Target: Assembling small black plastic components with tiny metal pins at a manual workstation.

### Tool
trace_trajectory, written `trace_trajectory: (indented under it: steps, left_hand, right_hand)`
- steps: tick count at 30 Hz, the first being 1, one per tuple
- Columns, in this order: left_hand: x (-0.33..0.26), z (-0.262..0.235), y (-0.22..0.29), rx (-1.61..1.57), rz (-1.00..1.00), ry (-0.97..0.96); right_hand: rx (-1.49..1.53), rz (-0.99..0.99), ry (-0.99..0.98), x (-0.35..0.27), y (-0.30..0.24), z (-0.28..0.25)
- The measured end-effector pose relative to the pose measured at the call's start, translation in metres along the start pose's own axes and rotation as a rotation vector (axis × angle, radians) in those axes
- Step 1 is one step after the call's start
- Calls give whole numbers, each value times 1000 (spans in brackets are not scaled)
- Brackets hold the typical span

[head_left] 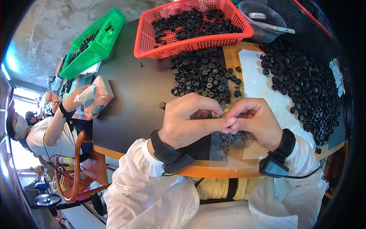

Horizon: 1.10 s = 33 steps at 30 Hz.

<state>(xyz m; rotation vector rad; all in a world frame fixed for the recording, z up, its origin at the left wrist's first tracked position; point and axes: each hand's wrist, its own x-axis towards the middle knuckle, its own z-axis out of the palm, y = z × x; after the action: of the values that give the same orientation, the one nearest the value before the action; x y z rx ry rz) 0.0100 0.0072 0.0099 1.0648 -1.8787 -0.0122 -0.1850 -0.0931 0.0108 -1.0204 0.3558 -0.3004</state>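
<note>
From my remote seat I look down on two bare hands meeting over the near edge of a dark table [129, 91] with a tan wood rim. The left hand [188, 120] and the right hand [253, 120] press their fingertips together, pinching something thin and small between them; the item itself is too tiny and too covered for me to name, though it sits just above a loose heap of small dark metal screws [234, 139] lying on a clear plastic sheet at the table's edge. Both hands are curled in a pinch grip, and both wrists wear black bands.

Beyond the fingers, round black plastic caps [204, 76] stand in a tight cluster, ring-shaped, matte, all alike. A larger spread of the same black caps [305, 87] covers the right side of the table. A red plastic basket [190, 42] at the far edge is heaped with more of them, and a green basket [95, 42] stands to its left. A clear bowl [263, 19] sits beside the red basket. At far left, another person's hand [70, 101] rests on a pink tissue box [97, 97].
</note>
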Motion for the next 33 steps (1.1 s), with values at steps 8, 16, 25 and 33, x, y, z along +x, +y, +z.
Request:
trace_trajectory:
  steps: [8, 16, 25, 33]
  left_hand:
    - [-25, -63, 5, 602, -377, -149]
    - [-45, -76, -6, 439, -692, -224]
    - [9, -33, 26, -390, -768, 58]
    - [17, 10, 11, -576, -717, 46]
  right_hand:
    - [64, -187, 134, 5, 7, -16]
    - [-32, -223, 83, 6, 8, -16]
    - [-102, -253, 107, 2, 5, -4]
    - [-234, -384, 227, 1, 0, -10]
